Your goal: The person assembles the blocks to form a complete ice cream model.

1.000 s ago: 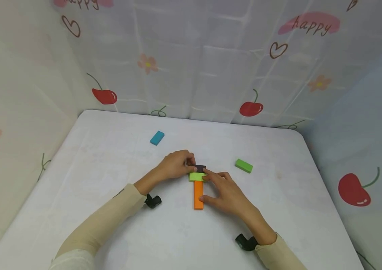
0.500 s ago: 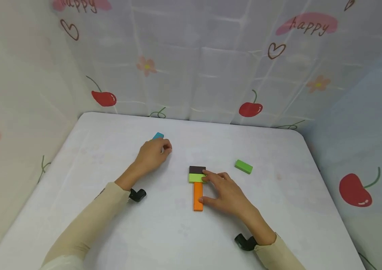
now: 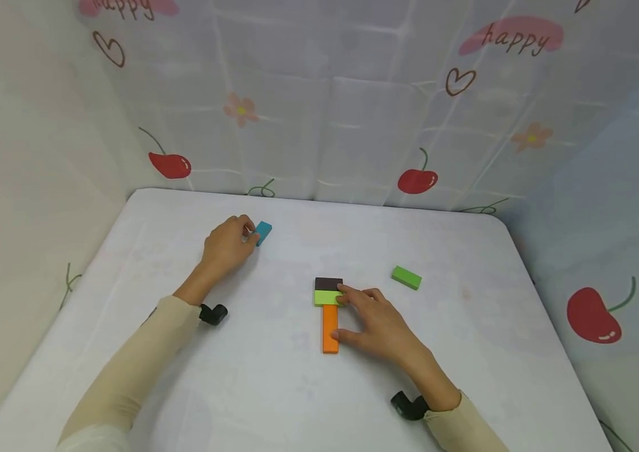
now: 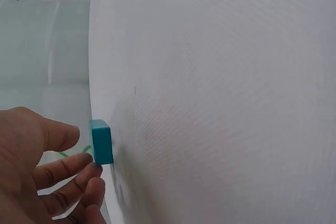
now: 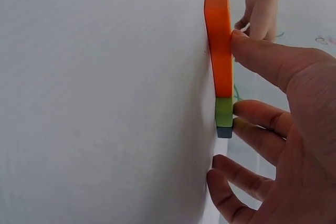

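A blue block lies toward the back left of the table. My left hand is at its near-left side, fingertips right by it. In the left wrist view the thumb stands apart from the blue block, and the fingers are loosely bent beside its end. My right hand rests on a row of blocks: the thumb touches the orange block, and fingertips touch the right ends of the light green block and the dark block. The orange one stands lengthwise below the two crosswise ones.
A green block lies to the right of the row, at an angle. The white table ends at the back against a printed curtain. Black wrist-worn pieces show by both cuffs.
My left hand has left the dark block and moved left and back to the blue block, passing over it to its left side. The right hand stays at the row of blocks.
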Action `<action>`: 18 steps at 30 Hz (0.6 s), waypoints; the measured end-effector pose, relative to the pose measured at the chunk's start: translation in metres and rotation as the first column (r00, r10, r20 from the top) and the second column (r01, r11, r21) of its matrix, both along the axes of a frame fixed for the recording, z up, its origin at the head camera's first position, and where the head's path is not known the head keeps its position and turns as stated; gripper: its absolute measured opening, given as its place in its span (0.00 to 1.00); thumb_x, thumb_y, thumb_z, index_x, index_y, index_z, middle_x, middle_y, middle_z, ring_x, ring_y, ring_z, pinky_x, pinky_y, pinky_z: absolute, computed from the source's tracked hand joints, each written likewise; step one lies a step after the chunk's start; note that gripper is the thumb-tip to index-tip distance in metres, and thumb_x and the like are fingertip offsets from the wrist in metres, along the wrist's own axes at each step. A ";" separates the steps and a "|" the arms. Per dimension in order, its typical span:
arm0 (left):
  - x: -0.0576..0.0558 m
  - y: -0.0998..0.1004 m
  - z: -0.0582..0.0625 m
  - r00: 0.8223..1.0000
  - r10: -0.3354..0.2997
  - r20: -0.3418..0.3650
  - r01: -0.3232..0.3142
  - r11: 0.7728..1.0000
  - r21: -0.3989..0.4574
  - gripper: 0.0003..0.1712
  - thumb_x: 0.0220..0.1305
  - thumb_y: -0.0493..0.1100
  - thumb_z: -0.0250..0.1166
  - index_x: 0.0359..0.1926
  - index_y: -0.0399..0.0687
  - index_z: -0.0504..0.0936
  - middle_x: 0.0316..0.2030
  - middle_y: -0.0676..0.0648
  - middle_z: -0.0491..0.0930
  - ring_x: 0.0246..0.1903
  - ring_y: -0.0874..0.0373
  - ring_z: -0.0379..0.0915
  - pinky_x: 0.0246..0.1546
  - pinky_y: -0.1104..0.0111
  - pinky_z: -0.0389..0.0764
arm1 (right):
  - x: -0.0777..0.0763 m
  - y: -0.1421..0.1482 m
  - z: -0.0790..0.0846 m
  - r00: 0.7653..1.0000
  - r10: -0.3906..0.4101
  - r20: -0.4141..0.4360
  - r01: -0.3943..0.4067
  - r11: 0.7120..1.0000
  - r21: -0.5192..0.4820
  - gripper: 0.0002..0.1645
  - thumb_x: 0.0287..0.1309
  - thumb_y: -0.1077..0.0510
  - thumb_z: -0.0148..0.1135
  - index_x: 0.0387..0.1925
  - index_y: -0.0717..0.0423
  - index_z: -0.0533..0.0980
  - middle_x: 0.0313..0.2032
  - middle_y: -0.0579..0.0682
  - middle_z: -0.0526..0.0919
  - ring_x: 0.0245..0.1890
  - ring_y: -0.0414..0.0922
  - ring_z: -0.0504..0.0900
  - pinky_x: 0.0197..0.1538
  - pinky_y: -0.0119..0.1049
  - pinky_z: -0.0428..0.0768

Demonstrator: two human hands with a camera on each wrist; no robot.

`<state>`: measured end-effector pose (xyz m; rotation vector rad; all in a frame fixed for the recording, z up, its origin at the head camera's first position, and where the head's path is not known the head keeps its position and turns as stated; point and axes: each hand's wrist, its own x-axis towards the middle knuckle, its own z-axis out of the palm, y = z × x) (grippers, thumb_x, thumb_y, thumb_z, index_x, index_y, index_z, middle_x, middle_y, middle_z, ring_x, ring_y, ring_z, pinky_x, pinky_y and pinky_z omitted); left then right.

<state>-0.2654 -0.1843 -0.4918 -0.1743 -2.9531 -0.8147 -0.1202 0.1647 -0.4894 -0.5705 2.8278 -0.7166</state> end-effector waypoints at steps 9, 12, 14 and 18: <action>-0.005 0.000 -0.004 0.996 0.020 0.084 -0.021 1.000 0.008 0.19 0.77 0.49 0.63 0.60 0.44 0.80 0.50 0.40 0.85 0.47 0.42 0.83 0.47 0.45 0.83 | 0.000 -0.001 0.000 1.000 -0.005 0.003 0.005 1.000 -0.005 0.54 0.58 0.38 0.79 0.81 0.39 0.65 0.65 0.35 0.85 0.70 0.48 0.73 0.70 0.56 0.76; -0.006 -0.001 -0.005 0.994 0.015 0.110 -0.016 1.000 0.011 0.19 0.78 0.49 0.63 0.62 0.44 0.80 0.51 0.40 0.85 0.48 0.42 0.83 0.48 0.45 0.82 | 0.000 -0.001 -0.002 1.000 -0.003 -0.001 0.003 1.000 -0.010 0.52 0.58 0.37 0.79 0.80 0.38 0.66 0.67 0.34 0.84 0.71 0.48 0.72 0.70 0.56 0.76; -0.007 -0.001 -0.005 0.993 0.007 0.118 -0.008 1.000 0.015 0.19 0.78 0.48 0.63 0.62 0.44 0.80 0.51 0.40 0.84 0.48 0.42 0.82 0.48 0.46 0.82 | 0.000 0.000 -0.003 1.000 -0.003 -0.005 0.003 1.000 -0.007 0.51 0.58 0.37 0.79 0.79 0.37 0.67 0.68 0.33 0.83 0.71 0.47 0.72 0.70 0.56 0.75; -0.008 0.000 -0.006 0.992 -0.001 0.125 -0.002 1.000 0.024 0.19 0.78 0.48 0.63 0.62 0.44 0.80 0.50 0.40 0.84 0.47 0.43 0.81 0.47 0.47 0.82 | 0.000 0.001 -0.005 1.000 -0.003 -0.008 0.003 1.000 -0.006 0.52 0.59 0.37 0.79 0.80 0.38 0.66 0.67 0.33 0.83 0.72 0.48 0.72 0.71 0.57 0.75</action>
